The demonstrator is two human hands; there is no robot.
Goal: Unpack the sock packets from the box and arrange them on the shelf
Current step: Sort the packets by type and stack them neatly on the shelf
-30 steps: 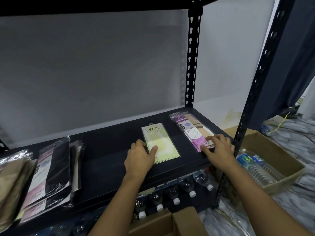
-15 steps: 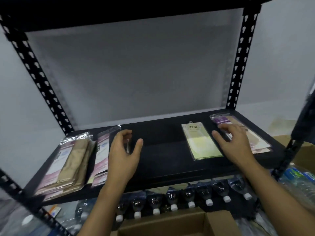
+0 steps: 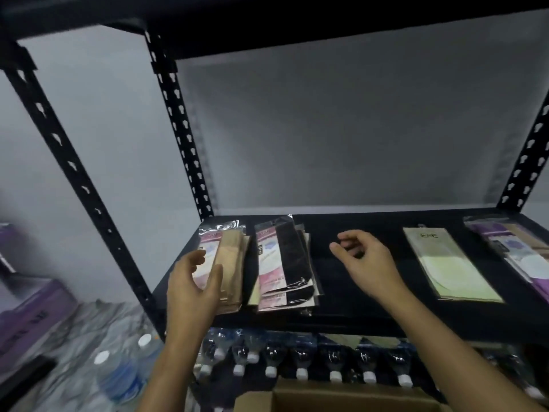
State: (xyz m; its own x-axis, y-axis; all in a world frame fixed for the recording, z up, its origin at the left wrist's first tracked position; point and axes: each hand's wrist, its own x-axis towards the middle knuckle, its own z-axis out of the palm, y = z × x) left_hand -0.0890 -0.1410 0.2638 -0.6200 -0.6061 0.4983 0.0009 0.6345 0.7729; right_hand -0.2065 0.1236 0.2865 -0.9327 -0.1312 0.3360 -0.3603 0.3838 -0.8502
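Note:
On the black shelf [image 3: 356, 310] lie four lots of sock packets. A stack of beige packets [image 3: 233, 263] sits at the left end, with a stack of black-sock packets [image 3: 285, 263] beside it. Further right lie a yellow-green packet [image 3: 445, 263] and a purple packet [image 3: 517, 254] at the right edge. My left hand [image 3: 193, 281] hovers open over the front of the beige stack, fingers spread, holding nothing. My right hand [image 3: 365, 257] hangs loosely curled above bare shelf just right of the black stack, empty. The cardboard box [image 3: 326, 396] shows at the bottom edge.
A row of water bottles [image 3: 297, 361] fills the level under the shelf. More bottles [image 3: 118, 367] stand on the floor at the left, beside purple boxes [image 3: 26, 307]. Black perforated uprights [image 3: 178, 120] frame the shelf, with another board overhead.
The view swung left. Both hands left the yellow-green and purple packets and moved left, to the beige and black stacks.

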